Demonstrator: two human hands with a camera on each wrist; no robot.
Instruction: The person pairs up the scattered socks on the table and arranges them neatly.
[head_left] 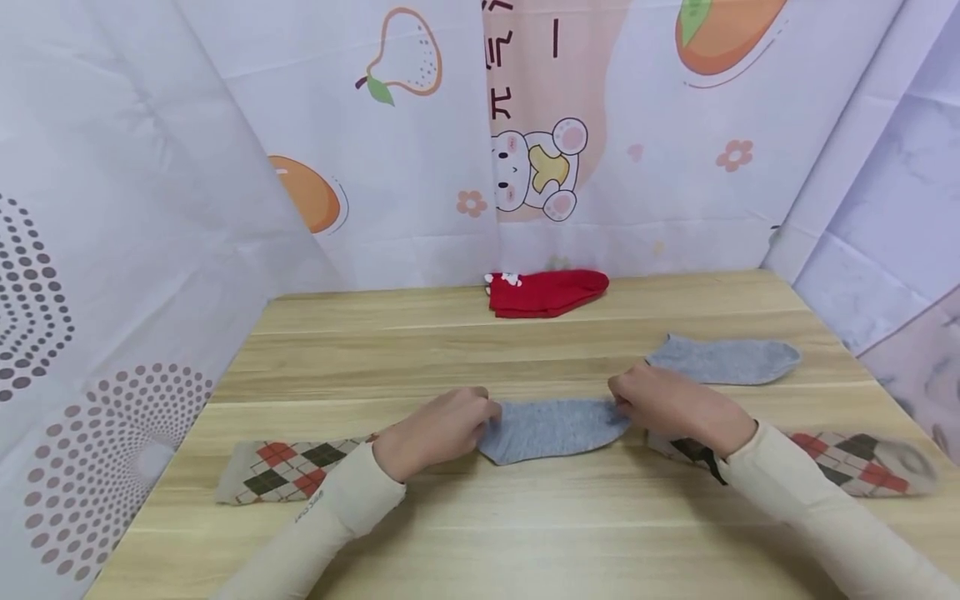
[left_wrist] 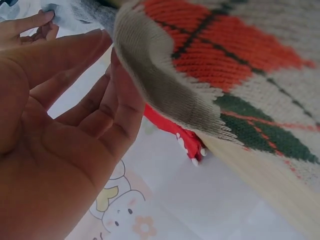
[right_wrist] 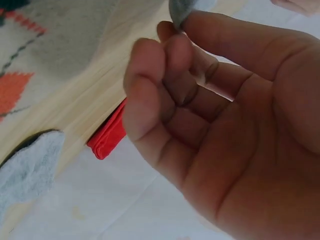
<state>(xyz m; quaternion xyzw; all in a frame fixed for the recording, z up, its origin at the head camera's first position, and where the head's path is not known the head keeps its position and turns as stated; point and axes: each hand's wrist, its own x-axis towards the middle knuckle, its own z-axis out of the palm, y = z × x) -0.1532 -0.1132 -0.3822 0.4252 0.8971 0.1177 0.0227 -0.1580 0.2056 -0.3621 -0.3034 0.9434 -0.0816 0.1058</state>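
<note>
A light grey ankle sock point(head_left: 558, 429) lies stretched sideways between my two hands, close over the table in the head view. My left hand point(head_left: 442, 429) holds its left end with thumb and fingers; in the left wrist view an argyle sock's cuff point(left_wrist: 165, 95) hides part of those fingertips. At the other end, my right hand point(head_left: 675, 408) pinches the sock, and the right wrist view shows a grey tip point(right_wrist: 180, 10) between thumb and forefinger. A second grey sock point(head_left: 731, 361) lies flat just beyond the right hand.
One argyle sock point(head_left: 281, 471) lies left, partly behind the left forearm. Another argyle sock point(head_left: 862, 462) lies right, crossed by the right sleeve. A folded red sock point(head_left: 551, 293) is at the back edge of the wooden table point(head_left: 375, 350), before a printed curtain point(head_left: 420, 183).
</note>
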